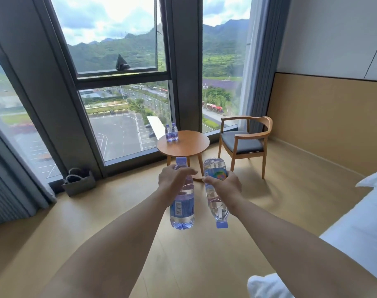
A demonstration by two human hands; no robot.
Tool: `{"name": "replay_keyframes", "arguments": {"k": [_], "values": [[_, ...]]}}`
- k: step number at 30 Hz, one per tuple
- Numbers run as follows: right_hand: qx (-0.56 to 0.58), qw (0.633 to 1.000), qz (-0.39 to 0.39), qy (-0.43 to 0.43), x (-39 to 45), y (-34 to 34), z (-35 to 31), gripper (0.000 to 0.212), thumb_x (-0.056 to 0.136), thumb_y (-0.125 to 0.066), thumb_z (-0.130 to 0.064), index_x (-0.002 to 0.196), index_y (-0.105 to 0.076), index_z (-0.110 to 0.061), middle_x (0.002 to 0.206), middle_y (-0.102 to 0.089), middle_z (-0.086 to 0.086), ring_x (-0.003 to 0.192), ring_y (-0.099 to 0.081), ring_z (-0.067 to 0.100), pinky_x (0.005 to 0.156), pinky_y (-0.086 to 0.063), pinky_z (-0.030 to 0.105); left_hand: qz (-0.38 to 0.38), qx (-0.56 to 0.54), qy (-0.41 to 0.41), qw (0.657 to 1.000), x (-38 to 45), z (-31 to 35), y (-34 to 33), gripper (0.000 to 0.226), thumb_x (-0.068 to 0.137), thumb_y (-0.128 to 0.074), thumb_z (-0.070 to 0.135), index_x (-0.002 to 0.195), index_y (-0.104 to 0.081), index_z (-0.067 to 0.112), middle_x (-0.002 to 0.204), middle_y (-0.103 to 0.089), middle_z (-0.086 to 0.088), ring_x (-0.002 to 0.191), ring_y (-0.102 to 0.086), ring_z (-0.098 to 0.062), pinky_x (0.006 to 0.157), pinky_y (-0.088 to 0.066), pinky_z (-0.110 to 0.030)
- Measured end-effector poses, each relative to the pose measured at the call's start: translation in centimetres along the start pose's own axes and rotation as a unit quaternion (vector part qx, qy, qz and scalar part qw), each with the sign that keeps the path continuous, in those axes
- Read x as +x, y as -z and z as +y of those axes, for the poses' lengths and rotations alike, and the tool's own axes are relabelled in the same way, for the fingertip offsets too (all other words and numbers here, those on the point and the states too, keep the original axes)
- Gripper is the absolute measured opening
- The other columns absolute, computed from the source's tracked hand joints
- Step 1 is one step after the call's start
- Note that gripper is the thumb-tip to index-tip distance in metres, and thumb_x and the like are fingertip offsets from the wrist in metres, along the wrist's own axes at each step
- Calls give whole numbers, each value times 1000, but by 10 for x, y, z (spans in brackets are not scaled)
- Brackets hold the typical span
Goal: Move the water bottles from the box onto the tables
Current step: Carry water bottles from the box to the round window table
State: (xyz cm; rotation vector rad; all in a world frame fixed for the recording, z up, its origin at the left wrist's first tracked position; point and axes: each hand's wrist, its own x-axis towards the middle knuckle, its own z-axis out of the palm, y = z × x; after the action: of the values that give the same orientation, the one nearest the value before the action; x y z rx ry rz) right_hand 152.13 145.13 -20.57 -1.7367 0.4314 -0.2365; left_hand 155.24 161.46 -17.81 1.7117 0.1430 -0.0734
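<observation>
My left hand (172,179) grips a clear water bottle (182,208) near its neck, cap pointing up. My right hand (223,183) holds a second water bottle (217,204) around its label, turned upside down so its blue cap hangs low. Both bottles hover above the floor in front of me. Ahead by the window stands a small round wooden table (188,145). Two more water bottles (171,132) stand upright together at its far left edge. No box is in view.
A wooden armchair with a grey seat (245,144) stands right of the table. A grey felt bag (78,182) sits on the floor by the window at left. A white bed (359,237) fills the right foreground. Light wood floor lies between me and the table.
</observation>
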Motion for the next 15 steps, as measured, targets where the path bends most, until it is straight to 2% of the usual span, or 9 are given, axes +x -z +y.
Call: {"name": "replay_keyframes", "arguments": {"k": [2,5,10,15], "values": [[0,1000,8,-11,32,-18,-2,64,65,-90,-47,114,-58,-20,97,-65,-1,87,-68,18,80,-63,43,3,3,3,1000,35,-1,6,38,67,-89,35,97,-70,19,79,-78,-2,63,-76,-16,63,-65,-39],[3,1000,3,-20,83,-44,-2,65,63,-90,-47,112,-57,-20,97,-65,1,89,-68,21,81,-63,46,2,9,4,1000,89,-5,11,39,65,-88,36,94,-69,20,71,-77,3,63,-76,-13,62,-64,-37],[0,1000,-13,-13,184,-91,-3,65,63,-90,-46,115,-60,-19,99,-68,2,90,-69,22,83,-62,46,14,21,16,1000,195,-5,4,38,62,-89,34,92,-70,19,67,-75,6,60,-75,-12,51,-60,-30],[5,999,-34,-18,303,-140,-21,67,66,-91,-43,120,-58,-18,99,-66,0,89,-68,19,81,-62,41,33,30,30,999,314,9,-7,36,59,-88,35,88,-74,19,71,-77,1,69,-77,-21,72,-65,-46]]}}
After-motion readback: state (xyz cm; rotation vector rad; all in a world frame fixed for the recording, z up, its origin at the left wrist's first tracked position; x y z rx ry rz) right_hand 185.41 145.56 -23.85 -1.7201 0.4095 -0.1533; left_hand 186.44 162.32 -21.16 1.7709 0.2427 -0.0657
